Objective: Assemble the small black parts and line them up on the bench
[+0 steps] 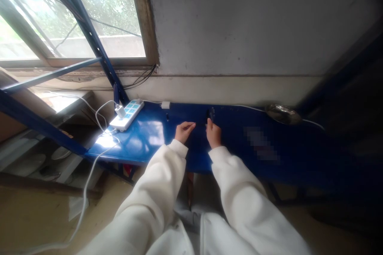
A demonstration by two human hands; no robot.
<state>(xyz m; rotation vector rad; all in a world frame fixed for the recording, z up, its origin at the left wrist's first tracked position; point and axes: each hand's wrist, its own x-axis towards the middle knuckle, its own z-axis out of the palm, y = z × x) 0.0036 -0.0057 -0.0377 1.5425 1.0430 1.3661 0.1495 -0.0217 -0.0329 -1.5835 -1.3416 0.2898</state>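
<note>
Blue table [196, 155], seen from beside the worker. Right hand [214, 134]: thumb and fingers closed on a small dark item [212, 114], which shows just past the thumb, above the tabletop. Left hand [184, 131]: fingertips drawn together in a pinch, near the item but apart from it; I cannot tell whether anything thin sits between them. The item's outline is poorly resolved, dark on dark blue. Handling note: a light right grip, both wrists low, and the item turned toward the window [110, 16] should make fine fingerwork steadier.
</note>
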